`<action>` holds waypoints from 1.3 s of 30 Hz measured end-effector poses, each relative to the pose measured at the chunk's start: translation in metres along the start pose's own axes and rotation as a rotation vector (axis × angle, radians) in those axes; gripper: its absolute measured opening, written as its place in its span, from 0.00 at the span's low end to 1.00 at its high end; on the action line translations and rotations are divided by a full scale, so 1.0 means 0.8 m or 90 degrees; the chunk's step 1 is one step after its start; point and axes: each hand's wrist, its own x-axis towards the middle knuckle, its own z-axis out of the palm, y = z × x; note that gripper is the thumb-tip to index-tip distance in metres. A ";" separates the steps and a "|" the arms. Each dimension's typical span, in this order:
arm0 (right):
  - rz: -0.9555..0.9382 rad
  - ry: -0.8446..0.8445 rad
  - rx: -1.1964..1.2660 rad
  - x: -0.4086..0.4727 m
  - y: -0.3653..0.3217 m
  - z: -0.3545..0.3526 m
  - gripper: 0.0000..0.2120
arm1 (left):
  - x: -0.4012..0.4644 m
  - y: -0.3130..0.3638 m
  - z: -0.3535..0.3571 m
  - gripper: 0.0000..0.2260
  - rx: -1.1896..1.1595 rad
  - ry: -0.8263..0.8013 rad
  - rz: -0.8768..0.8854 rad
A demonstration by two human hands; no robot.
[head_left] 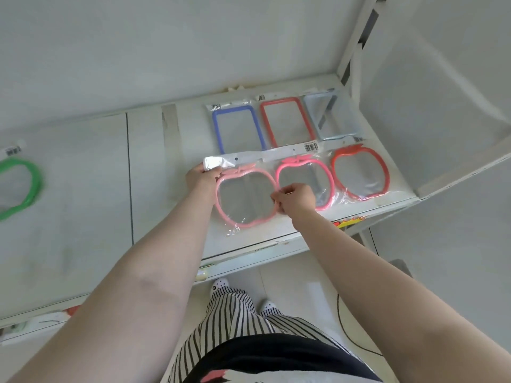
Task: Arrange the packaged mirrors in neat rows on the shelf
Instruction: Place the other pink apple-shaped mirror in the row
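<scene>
A pale pink apple-shaped packaged mirror lies flat on the white shelf, leftmost in the front row. My left hand grips its upper left corner and header. My right hand pinches its right edge. Beside it lie a brighter pink apple mirror and a red apple mirror. The back row holds rectangular mirrors: blue, red and light blue.
A green apple-shaped mirror lies alone at the shelf's far left. A white upright post and side panel close the shelf on the right. The shelf's front edge runs just above my feet on the tiled floor.
</scene>
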 end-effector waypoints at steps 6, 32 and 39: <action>-0.029 -0.001 -0.134 0.009 -0.005 -0.004 0.12 | 0.013 -0.008 0.006 0.10 0.046 0.028 -0.030; -0.236 0.083 -0.482 0.010 0.027 -0.009 0.29 | -0.088 -0.059 0.040 0.38 0.816 -0.136 0.296; -0.221 0.035 -0.500 0.018 0.034 -0.013 0.30 | -0.073 -0.066 0.034 0.37 0.890 -0.168 0.309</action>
